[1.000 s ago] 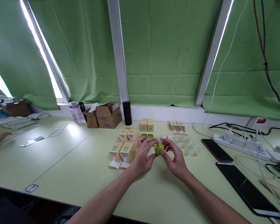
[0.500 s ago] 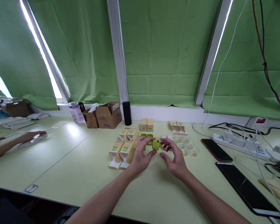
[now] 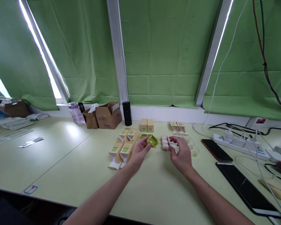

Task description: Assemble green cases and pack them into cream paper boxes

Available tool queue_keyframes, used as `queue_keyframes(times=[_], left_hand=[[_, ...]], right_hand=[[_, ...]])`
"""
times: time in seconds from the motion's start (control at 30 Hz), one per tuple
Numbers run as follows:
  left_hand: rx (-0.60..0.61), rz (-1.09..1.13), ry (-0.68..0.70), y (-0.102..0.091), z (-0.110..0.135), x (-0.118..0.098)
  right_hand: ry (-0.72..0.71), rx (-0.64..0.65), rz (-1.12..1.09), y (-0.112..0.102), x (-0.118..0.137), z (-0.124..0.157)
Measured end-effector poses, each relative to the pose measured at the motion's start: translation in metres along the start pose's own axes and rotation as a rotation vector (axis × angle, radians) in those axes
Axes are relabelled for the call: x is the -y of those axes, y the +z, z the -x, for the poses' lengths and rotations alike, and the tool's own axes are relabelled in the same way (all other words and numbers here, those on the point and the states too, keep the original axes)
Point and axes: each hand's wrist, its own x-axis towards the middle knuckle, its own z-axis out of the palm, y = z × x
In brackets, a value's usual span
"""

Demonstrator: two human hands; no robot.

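Note:
In my left hand is a small olive-green plastic case, its lid raised and its hollow facing up. Thumb and fingers pinch it at its left side. My right hand is at a cluster of small pale pink blocks. Its thumb and forefinger are curled round a block at the cluster's right side, partly hidden by the fingers. More green cases lie behind my left hand. Clear plastic cups with yellow centres sit right of my right hand, partly covered by it.
Open kraft boxes with green labels stand left of my left hand; two upright boxes and two tilted ones are farther back. Phones, a power strip and cables lie right. A carton and black cylinder stand behind.
The green case has opened and moved slightly left in my left hand. My right hand has left it and shifted right to the pink blocks. Another person's hands at the left are gone.

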Motion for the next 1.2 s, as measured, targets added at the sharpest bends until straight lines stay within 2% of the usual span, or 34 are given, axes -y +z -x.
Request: queue_keyframes(times=[0.17,0.27,0.5,0.8,0.93,1.03,1.1,1.2], left_hand=[[0.015,0.069,-0.023,-0.003,0.000,-0.002],[0.016,0.094,-0.037,-0.006,0.000,-0.002],[-0.019,0.187,-0.086,-0.013,0.000,0.004],[-0.019,0.238,-0.101,-0.012,0.000,0.002],[-0.025,0.262,-0.108,-0.011,0.000,0.001],[-0.028,0.292,-0.113,-0.010,0.001,-0.001],[-0.026,0.308,-0.114,-0.009,0.001,-0.003],[-0.021,0.334,-0.109,-0.007,0.001,-0.005]], right_hand=[[-0.063,0.211,0.468,-0.001,-0.014,-0.002],[-0.067,0.304,0.638,-0.001,-0.019,-0.002],[-0.069,0.362,0.729,0.000,-0.025,-0.003],[-0.064,0.374,0.772,0.001,-0.028,-0.003],[-0.031,0.343,0.722,0.000,-0.026,-0.004],[0.037,0.260,0.579,-0.001,-0.024,-0.006],[0.104,0.178,0.385,-0.002,-0.022,-0.008],[0.249,0.079,-0.089,0.000,-0.017,-0.010]])
